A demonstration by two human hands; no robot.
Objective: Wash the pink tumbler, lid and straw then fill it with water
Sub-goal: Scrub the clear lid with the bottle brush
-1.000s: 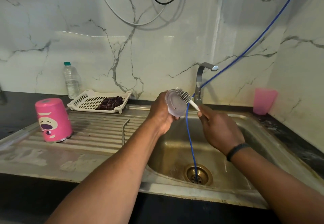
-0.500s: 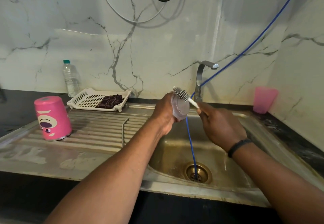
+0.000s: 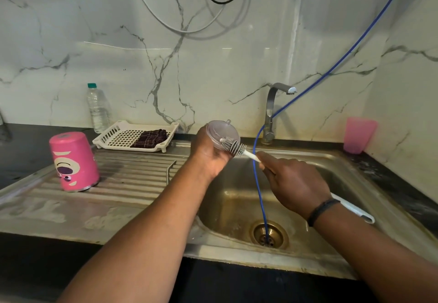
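My left hand (image 3: 208, 155) grips the clear round lid (image 3: 219, 132) above the left edge of the sink basin, its face turned toward me. My right hand (image 3: 294, 184) holds a white-handled bottle brush (image 3: 233, 146), its bristle head pressed against the lid's lower right. The handle's far end sticks out behind my right wrist. The pink tumbler (image 3: 74, 161) with a cartoon face stands upside down on the steel drainboard at the left. A thin metal straw (image 3: 171, 170) lies on the drainboard ridges between the tumbler and my left arm.
The steel sink basin (image 3: 336, 167) has a brass drain (image 3: 269, 234) with a blue hose (image 3: 258, 184) running into it. A tap (image 3: 272, 110) stands behind. A white basket (image 3: 111, 137) with a dark cloth, a water bottle (image 3: 97, 108) and a pink cup (image 3: 359, 134) line the back.
The lid has turned in my left hand from edge-on to facing me, and the brush head has moved down across its face. The tumbler and straw have not moved.
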